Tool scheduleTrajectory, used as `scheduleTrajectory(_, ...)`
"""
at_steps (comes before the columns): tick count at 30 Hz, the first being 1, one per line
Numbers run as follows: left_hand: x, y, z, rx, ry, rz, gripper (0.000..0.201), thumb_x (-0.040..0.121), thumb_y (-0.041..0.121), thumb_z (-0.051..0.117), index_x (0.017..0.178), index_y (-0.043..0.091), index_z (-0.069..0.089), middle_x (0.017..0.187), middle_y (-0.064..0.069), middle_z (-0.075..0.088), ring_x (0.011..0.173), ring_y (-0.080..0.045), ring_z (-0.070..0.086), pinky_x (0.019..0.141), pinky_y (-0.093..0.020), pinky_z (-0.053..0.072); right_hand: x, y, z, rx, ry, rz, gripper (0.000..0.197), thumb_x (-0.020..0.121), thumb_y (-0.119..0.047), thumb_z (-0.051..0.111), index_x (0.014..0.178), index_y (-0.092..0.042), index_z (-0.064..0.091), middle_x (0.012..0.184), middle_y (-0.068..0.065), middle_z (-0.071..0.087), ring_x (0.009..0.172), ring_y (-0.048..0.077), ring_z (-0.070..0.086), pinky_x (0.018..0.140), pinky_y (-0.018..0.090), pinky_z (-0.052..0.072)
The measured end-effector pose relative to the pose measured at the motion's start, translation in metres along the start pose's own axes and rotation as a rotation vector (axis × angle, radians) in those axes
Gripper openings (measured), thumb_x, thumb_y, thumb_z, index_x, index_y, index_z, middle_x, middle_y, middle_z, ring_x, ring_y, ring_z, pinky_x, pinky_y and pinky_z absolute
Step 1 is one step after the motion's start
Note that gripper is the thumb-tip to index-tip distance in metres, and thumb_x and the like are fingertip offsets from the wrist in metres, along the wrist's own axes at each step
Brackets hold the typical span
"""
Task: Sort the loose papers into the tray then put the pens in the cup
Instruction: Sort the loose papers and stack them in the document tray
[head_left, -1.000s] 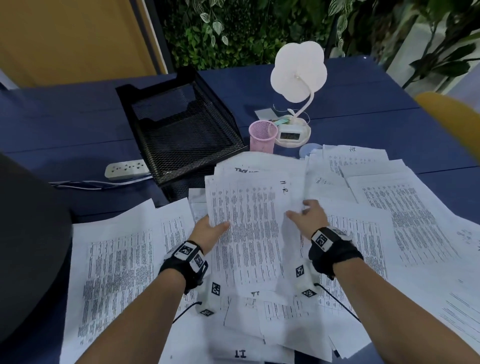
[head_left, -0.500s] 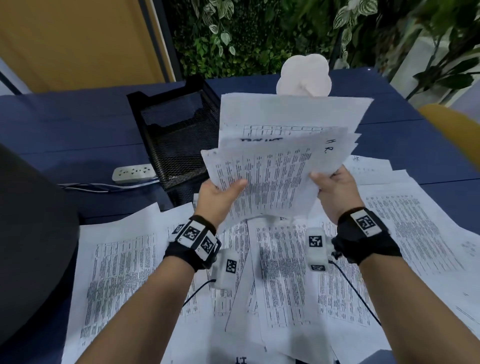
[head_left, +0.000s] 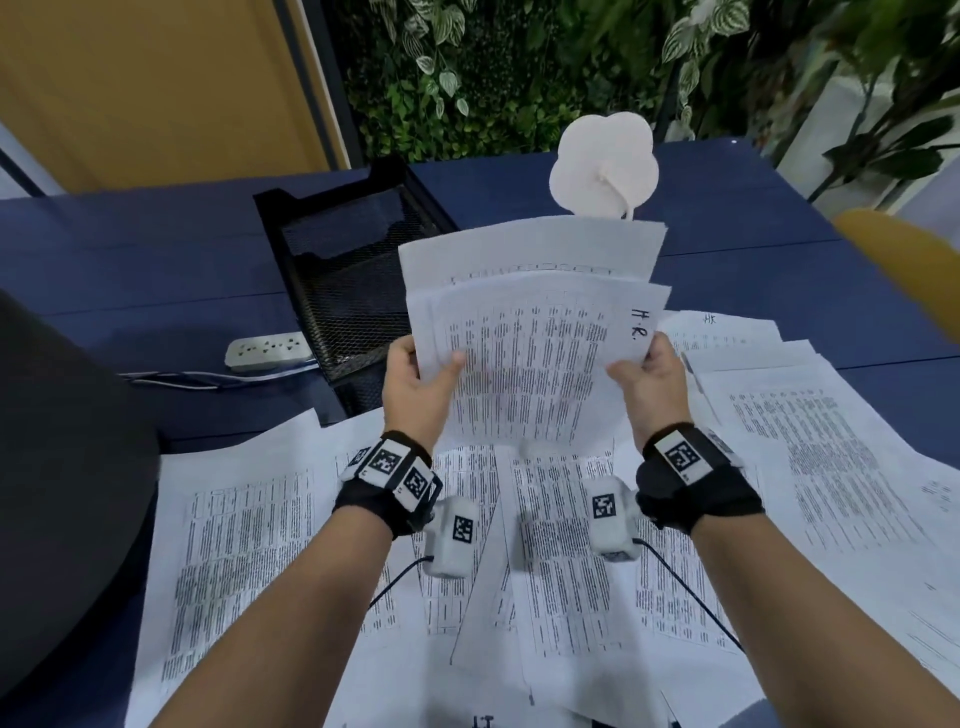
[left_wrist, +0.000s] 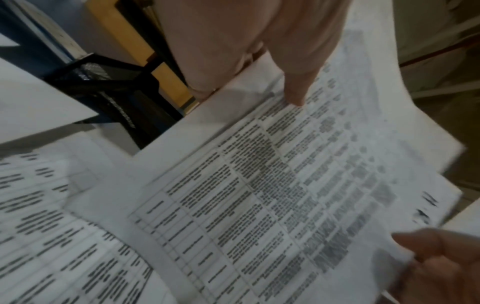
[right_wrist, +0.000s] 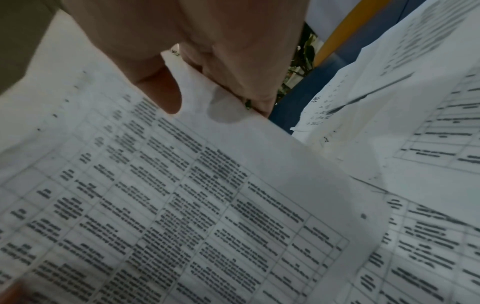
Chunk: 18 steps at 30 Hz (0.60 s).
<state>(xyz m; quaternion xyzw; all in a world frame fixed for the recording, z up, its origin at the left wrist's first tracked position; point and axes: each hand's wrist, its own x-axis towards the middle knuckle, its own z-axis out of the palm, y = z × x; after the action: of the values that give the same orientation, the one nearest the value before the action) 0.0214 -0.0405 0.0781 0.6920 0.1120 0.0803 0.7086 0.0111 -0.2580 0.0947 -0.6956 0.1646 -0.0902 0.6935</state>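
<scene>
A sheaf of white printed papers (head_left: 535, 332), pinched by left hand (head_left: 415, 389) and right hand (head_left: 652, 384), hangs above the bench, seemingly needing squaring before entering the black mesh tray (head_left: 343, 275).

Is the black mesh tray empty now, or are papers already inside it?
Empty where visible: the tray shows bare mesh. The held papers hide its right edge.

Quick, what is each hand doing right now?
Left hand: grips the left edge of the raised stack of papers.
Right hand: grips the stack's right edge.
</scene>
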Motion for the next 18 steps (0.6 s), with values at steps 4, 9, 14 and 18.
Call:
scheduleTrajectory(4,0.008,-0.008,0.001,-0.09,-0.066,-0.11,0.028,0.086,0.033,0.066,0.111,0.026,0.055,0.113,0.004,0.066,0.109,-0.012,0.06,0.1,-0.036,0.046,0.003,0.007,0.002,0.006,-0.078,0.142,0.045,0.074,0.003,0.05,0.116,-0.013,0.046,0.125,0.016,0.056,0.115,0.033,0.053,0.103,0.047,0.039)
scheduleTrajectory(9,0.009,-0.011,0.006,-0.124,-0.144,-0.146,0.037,0.088,0.012,0.064,0.123,0.017,0.053,0.121,-0.002,0.064,0.114,-0.016,0.06,0.104,-0.04,0.044,0.004,0.017,0.007,-0.072,0.008,0.084,0.024,0.081,0.005,0.053,0.098,-0.011,0.047,0.099,0.009,0.06,0.094,0.028,0.058,0.087,0.044,0.048)
scheduleTrajectory(14,0.01,-0.029,-0.001,0.004,-0.257,-0.255,0.055,0.084,0.027,0.07,0.133,0.017,0.046,0.134,0.0,0.056,0.126,-0.019,0.05,0.11,-0.044,0.034,0.006,0.036,0.0,-0.261,-0.121,0.227,0.026,0.089,-0.007,0.05,0.113,-0.007,0.039,0.103,0.004,0.046,0.098,0.02,0.045,0.087,0.034,0.039)
scheduleTrajectory(18,0.001,-0.039,-0.001,0.092,-0.236,-0.315,0.068,0.088,0.033,0.063,0.146,0.02,0.031,0.15,0.004,0.033,0.133,-0.014,0.037,0.114,-0.045,0.028,0.004,0.052,-0.002,-0.42,-0.148,0.216,0.016,0.094,-0.006,0.043,0.085,-0.012,0.032,0.072,0.0,0.031,0.06,0.013,0.033,0.053,0.026,0.03)
